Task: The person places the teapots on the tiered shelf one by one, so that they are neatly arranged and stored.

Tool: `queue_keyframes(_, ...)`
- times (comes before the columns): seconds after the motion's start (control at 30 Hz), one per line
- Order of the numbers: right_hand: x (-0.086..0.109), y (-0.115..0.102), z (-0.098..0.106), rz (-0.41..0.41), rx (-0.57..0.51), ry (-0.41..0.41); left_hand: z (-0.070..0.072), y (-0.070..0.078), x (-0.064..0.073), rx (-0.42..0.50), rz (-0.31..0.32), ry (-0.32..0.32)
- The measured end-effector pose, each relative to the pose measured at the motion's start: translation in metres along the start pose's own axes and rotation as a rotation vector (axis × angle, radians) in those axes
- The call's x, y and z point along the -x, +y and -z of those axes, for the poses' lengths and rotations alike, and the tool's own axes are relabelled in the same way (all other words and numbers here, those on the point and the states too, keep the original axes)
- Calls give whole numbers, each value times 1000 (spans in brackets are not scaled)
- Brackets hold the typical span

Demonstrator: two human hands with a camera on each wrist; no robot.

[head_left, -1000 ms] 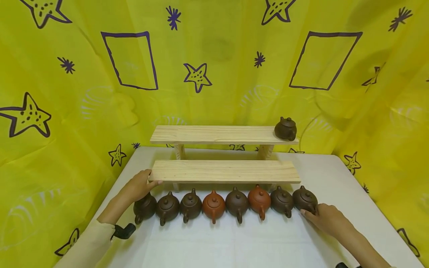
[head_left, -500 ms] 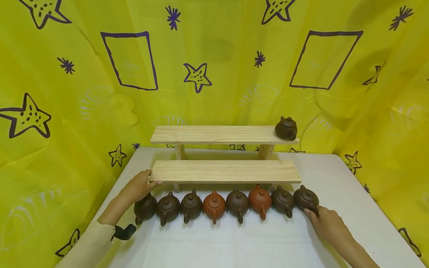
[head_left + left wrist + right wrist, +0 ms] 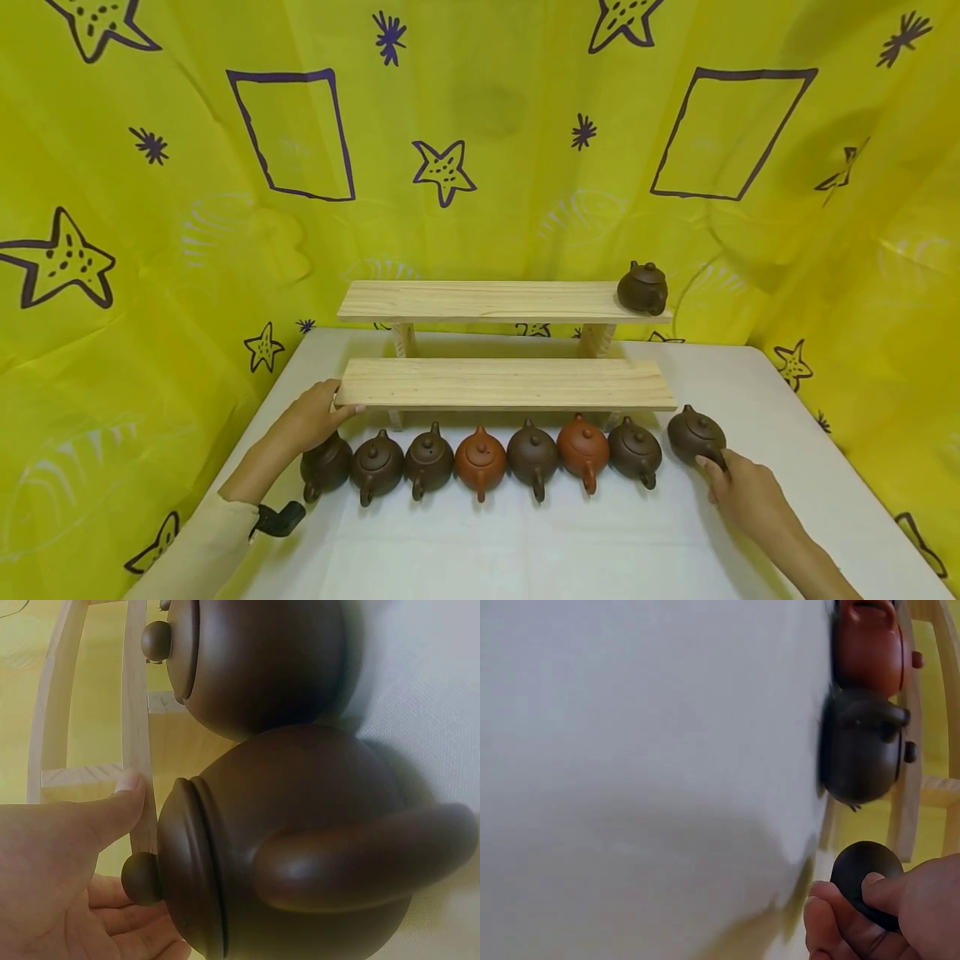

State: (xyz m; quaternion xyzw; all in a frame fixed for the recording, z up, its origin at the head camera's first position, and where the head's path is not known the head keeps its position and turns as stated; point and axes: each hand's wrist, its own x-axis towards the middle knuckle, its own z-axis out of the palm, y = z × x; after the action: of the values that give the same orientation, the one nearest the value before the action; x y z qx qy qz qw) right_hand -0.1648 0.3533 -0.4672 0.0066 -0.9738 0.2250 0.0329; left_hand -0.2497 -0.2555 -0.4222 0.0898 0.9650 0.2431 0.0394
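My right hand (image 3: 750,493) pinches the handle of a dark brown teapot (image 3: 693,433) at the right end of a row. A gap separates this teapot from its neighbour, a dark brown teapot (image 3: 861,754). In the right wrist view the held teapot (image 3: 864,874) is mostly hidden behind thumb and fingers. My left hand (image 3: 306,418) grips the left end of the lower wooden shelf (image 3: 502,383), its thumb (image 3: 124,799) on the front edge. Just below that hand sits the leftmost dark teapot (image 3: 300,802), which the hand partly covers in the head view.
Brown teapots and two reddish ones, a red teapot (image 3: 481,462) and another red teapot (image 3: 582,450), line up before the shelf. One dark teapot (image 3: 642,288) stands at the right end of the upper shelf (image 3: 480,300). A yellow patterned curtain (image 3: 495,225) surrounds the white table (image 3: 510,550).
My right hand has taken the rightmost teapot by its handle and moved it right and slightly back, away from the row. The left hand stays on the shelf end.
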Motion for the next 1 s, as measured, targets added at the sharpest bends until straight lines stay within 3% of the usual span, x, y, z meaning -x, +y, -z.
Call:
queue_keyframes(0.23, -12, -1, 27, 35, 14, 52, 0, -1, 0, -5, -11, 7)
queue_keyframes(0.43, -23, -15, 53, 30, 25, 66, 0, -3, 0, -7, -13, 0)
queue_keyframes(1.0, -43, -108, 69, 160, -47, 65, 0, -1, 0, -3, -8, 1)
